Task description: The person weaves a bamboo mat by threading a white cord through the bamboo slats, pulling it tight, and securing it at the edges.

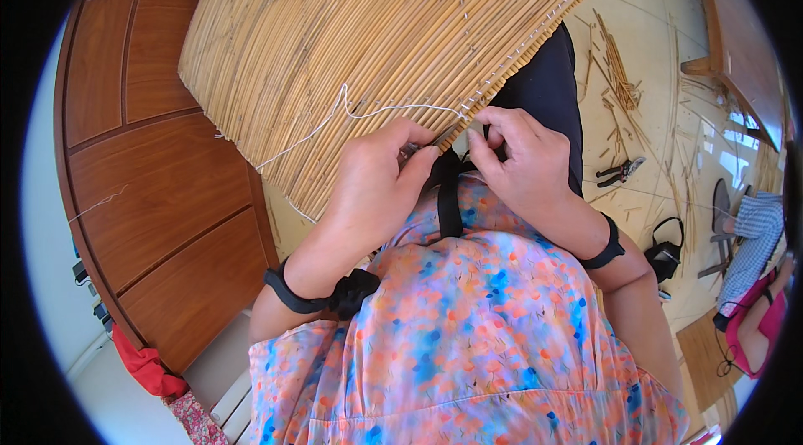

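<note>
A mat of straw-coloured stalks (335,43) lies across my lap, its rows bound with white stitches along the right edge. At the mat's near corner my left hand (381,165) is closed, thumb and forefinger pinching the edge. A thin dark sliver, perhaps a needle, shows by those fingertips. Just right of it, my right hand (527,156) has its thumb and forefinger bent together against the stitched edge; what they grip is hidden. White string (376,112) trails from the stitching near my fingers, loops over the stalks and runs toward the mat's left side.
Brown wooden panelling (167,202) stands close on the left. On the tiled floor at right lie loose stalks (617,69), pruning shears (621,171) and a black strapped item (665,259). Another person in checked trousers (751,236) is at the far right, below a wooden table (744,35).
</note>
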Motion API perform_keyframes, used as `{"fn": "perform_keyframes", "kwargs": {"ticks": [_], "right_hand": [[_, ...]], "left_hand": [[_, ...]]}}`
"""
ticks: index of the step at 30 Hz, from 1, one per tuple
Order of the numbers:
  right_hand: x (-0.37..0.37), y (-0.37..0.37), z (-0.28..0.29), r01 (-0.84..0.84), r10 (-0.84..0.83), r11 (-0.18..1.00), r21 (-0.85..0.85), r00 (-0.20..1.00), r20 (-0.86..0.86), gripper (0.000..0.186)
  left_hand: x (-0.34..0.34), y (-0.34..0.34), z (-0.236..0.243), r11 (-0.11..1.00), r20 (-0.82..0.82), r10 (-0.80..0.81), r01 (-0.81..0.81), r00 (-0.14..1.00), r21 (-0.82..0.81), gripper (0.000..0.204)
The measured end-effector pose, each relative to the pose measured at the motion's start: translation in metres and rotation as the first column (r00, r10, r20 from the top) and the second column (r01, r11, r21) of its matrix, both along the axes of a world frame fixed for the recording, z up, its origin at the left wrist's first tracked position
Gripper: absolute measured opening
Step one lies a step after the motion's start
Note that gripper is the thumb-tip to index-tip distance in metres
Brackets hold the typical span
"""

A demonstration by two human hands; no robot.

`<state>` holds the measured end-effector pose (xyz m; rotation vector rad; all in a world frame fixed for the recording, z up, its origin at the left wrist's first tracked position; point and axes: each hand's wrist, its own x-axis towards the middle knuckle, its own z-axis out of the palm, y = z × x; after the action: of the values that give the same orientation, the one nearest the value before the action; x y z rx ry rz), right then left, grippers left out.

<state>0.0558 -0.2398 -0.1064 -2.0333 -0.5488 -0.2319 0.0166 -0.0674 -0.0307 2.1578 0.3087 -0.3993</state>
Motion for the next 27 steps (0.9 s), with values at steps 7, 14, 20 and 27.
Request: {"fn": "perform_keyframes", "kwargs": {"ticks": [7, 14, 20, 27], "right_hand": [[0.007, 0.008, -0.006, 0.017, -0.008, 0.997, -0.073, 0.992, 0.124, 0.020], [0.006, 0.010, -0.012, -0.009, 0.015, 0.999, -0.052, 0.994, 0.104, 0.019], [0.005, 0.011, -0.014, 0.001, 0.000, 1.000, -0.011, 0.995, 0.099, 0.021], [0.005, 0.013, -0.014, -0.001, -0.001, 1.000, 0.014, 0.996, 0.084, 0.021]], "left_hand": [[-0.001, -0.003, -0.004, 0.994, 0.034, 0.073, -0.070, 0.997, -0.082, 0.012], [0.001, -0.006, -0.003, 0.997, -0.034, 0.055, -0.056, 0.998, -0.044, 0.012], [0.002, -0.007, -0.005, 0.999, 0.000, 0.033, -0.033, 0.999, -0.029, 0.013], [0.005, -0.010, -0.005, 0.998, 0.014, 0.047, -0.046, 0.999, -0.031, 0.013]]}}
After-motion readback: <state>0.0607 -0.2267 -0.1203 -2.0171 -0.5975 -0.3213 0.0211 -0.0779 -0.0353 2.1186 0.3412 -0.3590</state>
